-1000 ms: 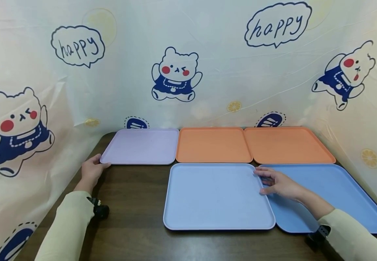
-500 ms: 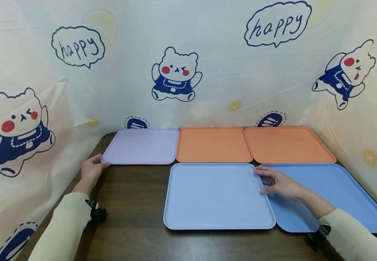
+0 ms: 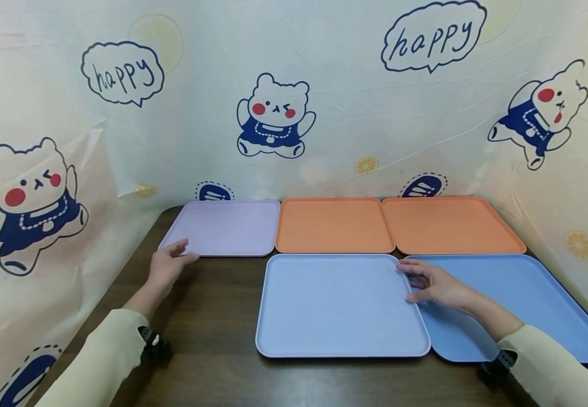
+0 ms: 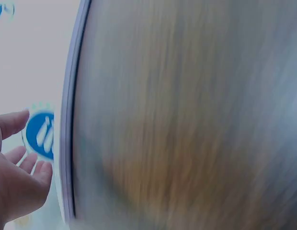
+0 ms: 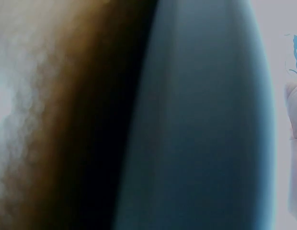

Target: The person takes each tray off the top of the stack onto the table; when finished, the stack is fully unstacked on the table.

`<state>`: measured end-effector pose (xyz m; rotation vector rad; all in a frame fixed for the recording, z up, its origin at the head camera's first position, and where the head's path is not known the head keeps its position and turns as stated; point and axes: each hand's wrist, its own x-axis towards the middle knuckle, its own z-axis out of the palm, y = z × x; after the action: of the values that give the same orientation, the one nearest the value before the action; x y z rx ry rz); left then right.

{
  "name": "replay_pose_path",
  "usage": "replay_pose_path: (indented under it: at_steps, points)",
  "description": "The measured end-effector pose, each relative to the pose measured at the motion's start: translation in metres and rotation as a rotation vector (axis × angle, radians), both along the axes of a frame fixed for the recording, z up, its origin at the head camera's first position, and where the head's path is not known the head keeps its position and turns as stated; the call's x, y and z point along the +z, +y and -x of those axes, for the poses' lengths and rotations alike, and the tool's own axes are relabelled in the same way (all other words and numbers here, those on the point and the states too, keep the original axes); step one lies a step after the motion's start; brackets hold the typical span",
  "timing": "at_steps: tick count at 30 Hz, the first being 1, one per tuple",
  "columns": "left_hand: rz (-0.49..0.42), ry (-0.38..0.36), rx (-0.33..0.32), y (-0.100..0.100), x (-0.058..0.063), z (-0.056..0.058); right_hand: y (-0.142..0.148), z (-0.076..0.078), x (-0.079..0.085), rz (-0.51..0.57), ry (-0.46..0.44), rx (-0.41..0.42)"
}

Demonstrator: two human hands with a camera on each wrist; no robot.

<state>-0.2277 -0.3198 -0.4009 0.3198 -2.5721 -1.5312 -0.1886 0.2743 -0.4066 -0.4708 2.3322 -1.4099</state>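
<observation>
My left hand [image 3: 165,268] is over the front-left corner of the lavender tray [image 3: 228,226], its fingers extended and the thumb apart, with nothing held. In the left wrist view the same hand [image 4: 21,177] shows loosely bent fingers beside a pale tray edge [image 4: 67,120]. My right hand [image 3: 439,287] reaches across the darker blue tray [image 3: 518,305]; fingertips and thumb touch the right rim of the light blue tray [image 3: 342,305]. That tray lies flat on the wooden table. Only a sliver of the right hand [image 5: 296,120] appears in its wrist view.
Two orange trays [image 3: 334,225] stand side by side in the back row, right of the lavender one. The dark wooden table [image 3: 212,322] shows at front left. A printed cloth [image 3: 182,135] with bears hangs behind and at both sides.
My left hand has come off the lavender tray's left corner and shifted right along its front edge. The right hand and the trays look the same.
</observation>
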Motion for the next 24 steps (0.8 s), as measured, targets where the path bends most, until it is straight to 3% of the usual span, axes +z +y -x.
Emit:
replay_pose_path:
  at_steps: [8, 17, 24]
  points:
    - [-0.107, -0.081, -0.155, 0.046, 0.004, -0.022, 0.000, 0.000, 0.000, 0.008, -0.012, 0.005]
    - [-0.196, -0.131, -0.298, 0.095, -0.005, -0.044, 0.001, 0.000, 0.000, 0.007, -0.011, -0.002]
    - [-0.267, -0.158, -0.320, 0.123, -0.011, -0.057, 0.000, 0.000, 0.000, 0.001, -0.003, -0.007]
